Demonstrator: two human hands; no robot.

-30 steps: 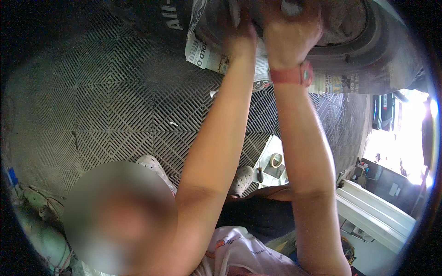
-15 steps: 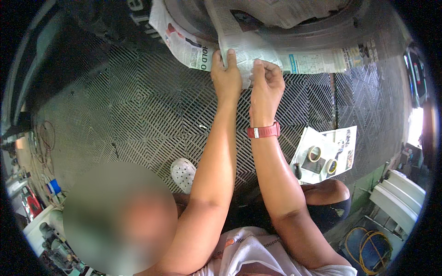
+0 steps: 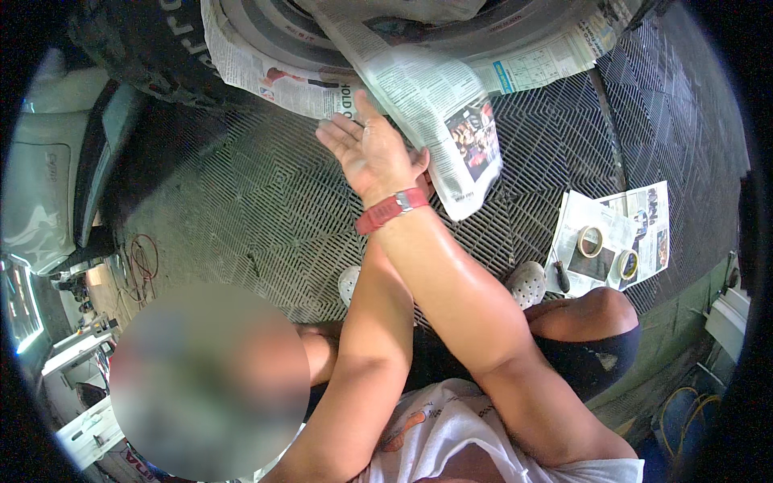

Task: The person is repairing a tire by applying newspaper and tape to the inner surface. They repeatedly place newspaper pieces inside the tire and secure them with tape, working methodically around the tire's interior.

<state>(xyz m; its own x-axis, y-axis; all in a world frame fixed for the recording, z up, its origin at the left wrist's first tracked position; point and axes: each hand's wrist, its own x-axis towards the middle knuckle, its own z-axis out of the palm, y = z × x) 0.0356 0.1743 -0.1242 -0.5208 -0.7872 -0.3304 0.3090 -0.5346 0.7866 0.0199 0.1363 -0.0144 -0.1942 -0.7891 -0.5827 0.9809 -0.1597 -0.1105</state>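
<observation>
A large wheel with a grey rim and black tyre fills the top of the view. Newspaper sheets are tucked around the rim, and one loose sheet hangs down across it toward me. My right hand, above a red wristband, is open with its palm showing and fingers stretched, beside that sheet's left edge. It holds nothing I can see. Crossed beneath the right wrist, my left hand is mostly hidden. A bit of its fingers shows against the hanging sheet; its grip is out of sight.
On the right, newspapers on the black slatted floor tiles carry two tape rolls and a black-handled tool. A vehicle panel stands at the left. My light, perforated shoes are below my arms.
My right hand has swung left across my left arm and opened. The hanging newspaper sheet has spread out lower and to the right. The whole view has shifted, showing the vehicle panel at left.
</observation>
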